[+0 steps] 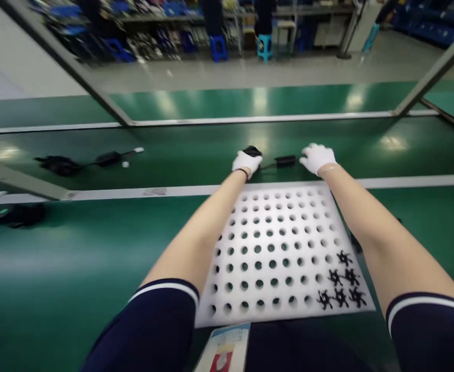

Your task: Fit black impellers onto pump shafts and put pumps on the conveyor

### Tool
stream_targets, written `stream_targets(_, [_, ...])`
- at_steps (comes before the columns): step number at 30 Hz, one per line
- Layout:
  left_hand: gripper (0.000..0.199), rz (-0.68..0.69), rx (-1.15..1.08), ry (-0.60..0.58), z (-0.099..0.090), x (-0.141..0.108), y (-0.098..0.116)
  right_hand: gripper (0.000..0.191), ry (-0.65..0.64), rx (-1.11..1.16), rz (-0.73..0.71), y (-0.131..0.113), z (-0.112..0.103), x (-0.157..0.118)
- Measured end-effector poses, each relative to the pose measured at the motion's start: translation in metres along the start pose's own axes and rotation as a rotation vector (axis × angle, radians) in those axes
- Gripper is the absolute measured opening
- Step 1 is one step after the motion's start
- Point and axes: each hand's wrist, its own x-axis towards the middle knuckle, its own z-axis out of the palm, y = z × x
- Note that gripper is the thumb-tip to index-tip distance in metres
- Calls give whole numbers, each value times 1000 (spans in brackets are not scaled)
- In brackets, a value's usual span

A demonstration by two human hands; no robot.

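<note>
My left hand (247, 162), in a white glove, is closed on a black rounded part (252, 151), most of it hidden under the fingers. From that part a thin cable runs right to a small black box (286, 161) lying on the green surface. My right hand (317, 158), also gloved in white, is just right of the box with its fingers apart; whether it touches a cable end there cannot be made out. Below my forearms lies a white foam tray (263, 240) with rows of round holes. Several small black spidery pieces (340, 297) sit in its lower right corner.
Farther left on the green belt (180, 155) lies a similar black part (60, 165) with cable and white connector. Another black part (15, 214) rests at the left edge. Metal posts (432, 72) frame the line. People, stools (265, 47) and benches are beyond.
</note>
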Motion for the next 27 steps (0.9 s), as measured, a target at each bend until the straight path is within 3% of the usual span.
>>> stream_targets(2, [78,-176,99,69,-13,-3,-1,51,10,-19,-30,14,-14,-21])
stream_targets(4, [98,-243,165,119,-26,-12,4,49,-108,-29,-79,35,-37,-56])
stream_targets(6, [108,-194,219,172,-35,-34,17,41,-319,-47,-77,56,-59,-103])
stream_targets(8, [96,15,307,125,-39,-73,37,43,-470,-109,14,72,-68,-154])
stream_targets(10, [63,298,382,-113,-35,-127,58,51,-507,-209,113,82,-62,-195])
stream_targets(12, [34,484,398,-478,-26,-188,78,49,-475,-289,161,86,-45,-223])
stream_targets(14, [20,521,390,-737,-14,-245,92,43,-410,-291,173,86,-27,-239])
stream_targets(16, [17,517,447,-829,0,-292,100,46,-326,-211,195,87,-13,-247])
stream_targets(20, [24,416,626,-671,24,-340,103,69,-179,-35,258,93,1,-259])
stream_targets(22, [26,360,653,-591,32,-347,101,63,-163,41,275,97,5,-267])
stream_targets(25, [21,342,650,-560,36,-353,102,51,-133,114,281,100,10,-280])
stream_targets(27, [19,345,679,-533,38,-356,104,55,-114,108,254,99,15,-286])
